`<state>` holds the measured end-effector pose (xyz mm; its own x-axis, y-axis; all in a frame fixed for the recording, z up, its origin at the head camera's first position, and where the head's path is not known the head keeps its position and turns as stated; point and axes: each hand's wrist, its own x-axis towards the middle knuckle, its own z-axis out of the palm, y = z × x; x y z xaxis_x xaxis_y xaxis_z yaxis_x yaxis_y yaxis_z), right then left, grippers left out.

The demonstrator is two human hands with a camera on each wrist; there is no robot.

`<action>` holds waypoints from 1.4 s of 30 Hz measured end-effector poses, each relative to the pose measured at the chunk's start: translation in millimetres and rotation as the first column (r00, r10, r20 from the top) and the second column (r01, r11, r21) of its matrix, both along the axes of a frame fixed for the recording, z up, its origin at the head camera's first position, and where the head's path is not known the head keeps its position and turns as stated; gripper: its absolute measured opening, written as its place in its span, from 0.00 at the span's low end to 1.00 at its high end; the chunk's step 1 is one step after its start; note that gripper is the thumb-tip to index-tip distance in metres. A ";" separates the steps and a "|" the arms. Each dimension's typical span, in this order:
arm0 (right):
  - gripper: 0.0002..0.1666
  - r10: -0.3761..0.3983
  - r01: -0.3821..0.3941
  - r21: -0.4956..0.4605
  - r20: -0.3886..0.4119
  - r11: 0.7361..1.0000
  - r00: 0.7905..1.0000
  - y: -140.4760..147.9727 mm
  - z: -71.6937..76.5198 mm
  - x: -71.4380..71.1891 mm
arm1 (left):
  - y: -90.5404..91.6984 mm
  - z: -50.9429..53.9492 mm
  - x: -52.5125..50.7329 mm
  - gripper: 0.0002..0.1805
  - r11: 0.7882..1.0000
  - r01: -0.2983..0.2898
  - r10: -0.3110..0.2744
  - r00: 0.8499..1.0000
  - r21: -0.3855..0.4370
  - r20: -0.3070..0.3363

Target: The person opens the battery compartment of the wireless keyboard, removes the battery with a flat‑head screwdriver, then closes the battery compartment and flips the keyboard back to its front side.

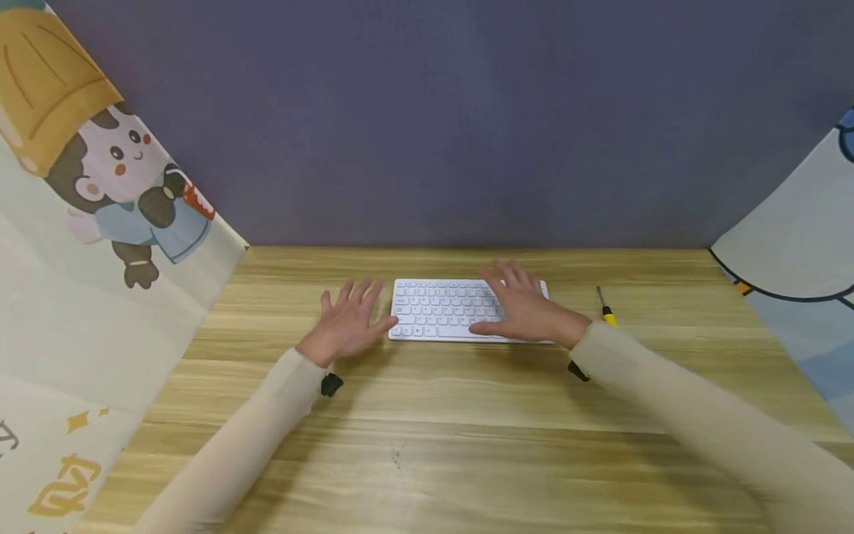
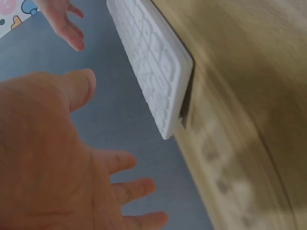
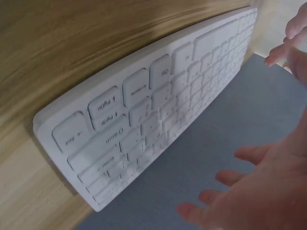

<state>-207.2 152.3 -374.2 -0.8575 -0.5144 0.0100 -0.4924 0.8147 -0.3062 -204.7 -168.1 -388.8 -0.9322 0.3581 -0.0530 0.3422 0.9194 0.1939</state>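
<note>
A white keyboard (image 1: pixel 440 308) lies flat on the wooden table. At its left end is my left hand (image 1: pixel 347 326), fingers spread and thumb beside the keyboard's edge; the left wrist view shows a gap between this hand (image 2: pixel 57 158) and the keyboard (image 2: pixel 148 62). My right hand (image 1: pixel 523 308) hovers over the right part of the keyboard with fingers spread, covering some keys in the head view. In the right wrist view the right hand (image 3: pixel 264 191) is apart from the keyboard (image 3: pixel 144 105) and holds nothing.
A screwdriver with a yellow and black handle (image 1: pixel 608 317) lies to the right of the keyboard on the table (image 1: pixel 454 460). Behind the table rises a dark blue-grey panel (image 1: pixel 467 126). Printed cloths with cartoon figures hang at the left (image 1: pixel 60 297) and right (image 1: pixel 794 237).
</note>
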 end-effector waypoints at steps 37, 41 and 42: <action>0.75 0.052 -0.064 0.086 0.129 0.994 0.990 -48.1 -26.2 -30.2 | -13.7 -17.3 -7.5 0.54 0.998 0.037 -0.031 0.994 -0.054 0.108; 0.76 0.049 -0.063 0.094 0.144 0.994 0.988 -52.4 -27.2 -32.7 | -15.2 -17.4 -8.4 0.54 0.997 0.044 -0.037 0.992 -0.059 0.118; 0.76 0.049 -0.064 0.094 0.148 0.993 0.988 -53.2 -27.4 -33.3 | -15.7 -17.3 -8.5 0.55 0.997 0.048 -0.040 0.992 -0.063 0.121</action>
